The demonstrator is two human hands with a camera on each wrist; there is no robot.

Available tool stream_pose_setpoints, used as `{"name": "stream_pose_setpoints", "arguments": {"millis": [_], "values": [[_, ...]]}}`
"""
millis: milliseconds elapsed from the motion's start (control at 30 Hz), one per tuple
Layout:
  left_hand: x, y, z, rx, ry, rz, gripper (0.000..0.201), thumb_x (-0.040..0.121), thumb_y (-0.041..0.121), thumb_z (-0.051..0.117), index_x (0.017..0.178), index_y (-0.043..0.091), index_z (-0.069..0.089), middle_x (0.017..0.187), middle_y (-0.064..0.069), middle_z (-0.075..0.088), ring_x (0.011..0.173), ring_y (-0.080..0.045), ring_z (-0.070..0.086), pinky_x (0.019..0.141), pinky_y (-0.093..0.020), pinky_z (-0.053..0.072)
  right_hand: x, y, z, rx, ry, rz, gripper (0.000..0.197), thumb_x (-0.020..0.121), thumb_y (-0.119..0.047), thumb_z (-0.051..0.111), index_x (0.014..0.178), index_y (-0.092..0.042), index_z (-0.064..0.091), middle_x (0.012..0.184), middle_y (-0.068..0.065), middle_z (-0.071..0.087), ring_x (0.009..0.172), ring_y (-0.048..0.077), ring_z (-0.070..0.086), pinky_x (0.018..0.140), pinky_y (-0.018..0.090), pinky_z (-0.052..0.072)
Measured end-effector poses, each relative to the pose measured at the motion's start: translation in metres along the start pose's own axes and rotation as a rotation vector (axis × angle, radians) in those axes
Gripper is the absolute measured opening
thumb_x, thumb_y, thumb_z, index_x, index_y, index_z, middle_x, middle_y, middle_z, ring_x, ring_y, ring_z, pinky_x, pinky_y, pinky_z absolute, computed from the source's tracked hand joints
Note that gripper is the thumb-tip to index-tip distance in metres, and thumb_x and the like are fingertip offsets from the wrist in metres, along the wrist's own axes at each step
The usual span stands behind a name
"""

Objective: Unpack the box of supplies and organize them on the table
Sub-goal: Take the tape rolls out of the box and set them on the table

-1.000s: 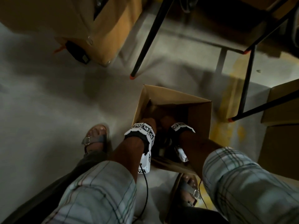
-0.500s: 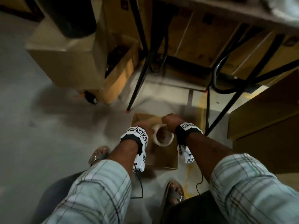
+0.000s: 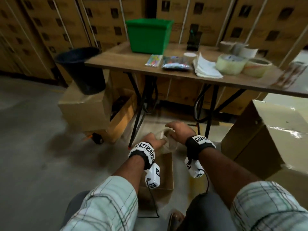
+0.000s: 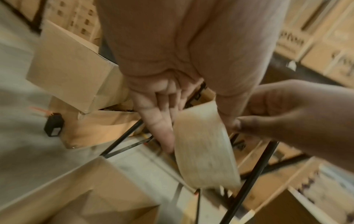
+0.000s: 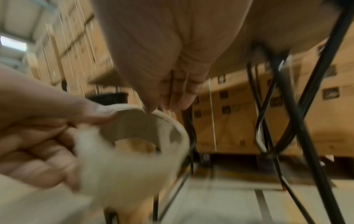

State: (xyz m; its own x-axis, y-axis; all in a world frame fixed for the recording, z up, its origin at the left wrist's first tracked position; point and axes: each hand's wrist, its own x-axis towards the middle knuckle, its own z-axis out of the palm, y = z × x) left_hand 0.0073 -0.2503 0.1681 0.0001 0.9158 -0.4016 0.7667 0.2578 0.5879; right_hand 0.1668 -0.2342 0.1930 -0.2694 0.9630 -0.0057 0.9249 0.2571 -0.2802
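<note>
A beige tape roll (image 3: 167, 141) hangs between both hands above the open cardboard box (image 3: 164, 180) on the floor. My left hand (image 3: 157, 141) grips its left side, fingers (image 4: 161, 130) along one face and the thumb on the other. My right hand (image 3: 173, 132) holds the rim from the right, its fingertips (image 5: 172, 98) on the upper edge of the roll (image 5: 145, 136). The roll (image 4: 205, 151) is blurred in both wrist views. Ahead stands the brown table (image 3: 126, 64) with supplies on it. What is inside the box is hidden.
On the table: a green bin (image 3: 148, 37), pen packets (image 3: 154, 60), a beaded packet (image 3: 176, 63), papers (image 3: 206, 67), several tape rolls (image 3: 230, 64). A black bucket (image 3: 81, 69) stands on cartons at left; a large carton (image 3: 270, 134) at right. Black table legs (image 3: 137, 117) rise just beyond the hands.
Both hands have come up out of the box with the tape roll. The head view has swung up from the floor to the table.
</note>
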Motion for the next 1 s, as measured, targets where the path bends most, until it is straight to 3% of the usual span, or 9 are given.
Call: {"name": "stream_pose_setpoints", "arguments": {"millis": [133, 300, 400, 467, 567, 667, 800, 900, 1000], "values": [[-0.009, 0.027, -0.024, -0.272, 0.125, -0.027, 0.066, 0.079, 0.058, 0.06, 0.121, 0.007, 0.058, 0.118, -0.014, 0.064, 0.106, -0.032, 0.063, 0.088, -0.031, 0.051, -0.023, 0.001, -0.031, -0.044, 0.14, -0.075, 0.034, 0.091, -0.026, 0.051, 0.124, -0.021, 0.057, 0.117, 0.006, 0.06, 0.111, 0.028, 0.052, 0.093, 0.04, 0.045], [-0.025, 0.073, -0.051, -0.709, 0.108, -0.019, 0.056, 0.08, 0.044, 0.069, 0.115, 0.002, 0.057, 0.112, -0.015, 0.06, 0.094, -0.034, 0.066, 0.063, -0.036, 0.061, -0.051, -0.001, -0.07, -0.022, 0.261, -0.164, 0.031, 0.088, -0.026, 0.056, 0.118, -0.022, 0.062, 0.111, 0.003, 0.067, 0.104, 0.027, 0.056, 0.09, 0.038, 0.045], [-0.036, 0.099, -0.061, -0.715, 0.056, 0.036, 0.059, 0.078, 0.049, 0.067, 0.114, 0.003, 0.057, 0.099, -0.016, 0.062, 0.075, -0.028, 0.067, 0.051, -0.028, 0.057, -0.061, -0.001, -0.099, -0.026, 0.372, -0.167, 0.026, 0.085, -0.017, 0.06, 0.11, -0.014, 0.067, 0.104, 0.007, 0.07, 0.101, 0.028, 0.058, 0.093, 0.033, 0.039], [-0.042, 0.116, -0.067, -0.724, -0.004, 0.066, 0.057, 0.081, 0.049, 0.066, 0.113, 0.003, 0.057, 0.088, -0.016, 0.063, 0.06, -0.024, 0.066, 0.054, -0.029, 0.059, -0.066, 0.001, -0.118, -0.037, 0.406, -0.165, 0.024, 0.083, -0.016, 0.061, 0.106, -0.012, 0.068, 0.099, 0.008, 0.07, 0.099, 0.029, 0.059, 0.093, 0.031, 0.035], [-0.051, 0.149, -0.074, -0.709, -0.065, 0.15, 0.059, 0.082, 0.053, 0.064, 0.113, 0.003, 0.054, 0.086, -0.016, 0.066, 0.059, -0.024, 0.068, 0.055, -0.028, 0.058, -0.077, 0.012, -0.149, -0.008, 0.444, -0.125, 0.021, 0.085, -0.014, 0.062, 0.104, -0.009, 0.067, 0.101, 0.012, 0.067, 0.101, 0.029, 0.057, 0.091, 0.03, 0.037], [-0.061, 0.187, -0.076, -0.656, -0.066, 0.255, 0.048, 0.091, 0.054, 0.051, 0.095, 0.007, 0.052, 0.081, -0.011, 0.063, 0.062, -0.021, 0.066, 0.048, -0.024, 0.053, -0.09, 0.033, -0.183, 0.015, 0.497, -0.047, 0.022, 0.087, -0.015, 0.061, 0.107, -0.007, 0.066, 0.106, 0.013, 0.065, 0.1, 0.029, 0.058, 0.087, 0.033, 0.044], [-0.063, 0.228, -0.07, -0.409, 0.071, 0.483, 0.037, 0.086, 0.053, 0.052, 0.082, 0.017, 0.057, 0.079, -0.008, 0.062, 0.071, -0.024, 0.059, 0.069, -0.043, 0.052, -0.096, 0.071, -0.216, -0.024, 0.598, 0.063, 0.02, 0.087, -0.018, 0.059, 0.105, -0.011, 0.064, 0.108, 0.012, 0.063, 0.1, 0.03, 0.057, 0.085, 0.037, 0.048], [-0.065, 0.25, -0.063, -0.114, 0.21, 0.638, 0.031, 0.091, 0.038, 0.053, 0.111, 0.015, 0.062, 0.108, -0.008, 0.067, 0.102, -0.027, 0.061, 0.091, -0.035, 0.049, -0.096, 0.092, -0.231, -0.106, 0.648, 0.132, 0.018, 0.089, -0.018, 0.058, 0.103, -0.009, 0.064, 0.105, 0.012, 0.06, 0.098, 0.03, 0.055, 0.082, 0.039, 0.048], [-0.064, 0.273, -0.056, 0.001, 0.281, 0.745, 0.035, 0.093, 0.029, 0.051, 0.125, 0.015, 0.058, 0.124, -0.009, 0.063, 0.116, -0.028, 0.057, 0.096, -0.032, 0.045, -0.091, 0.109, -0.237, -0.144, 0.69, 0.232, 0.02, 0.091, -0.021, 0.055, 0.108, -0.014, 0.062, 0.111, 0.009, 0.058, 0.106, 0.028, 0.051, 0.087, 0.04, 0.047]]}}
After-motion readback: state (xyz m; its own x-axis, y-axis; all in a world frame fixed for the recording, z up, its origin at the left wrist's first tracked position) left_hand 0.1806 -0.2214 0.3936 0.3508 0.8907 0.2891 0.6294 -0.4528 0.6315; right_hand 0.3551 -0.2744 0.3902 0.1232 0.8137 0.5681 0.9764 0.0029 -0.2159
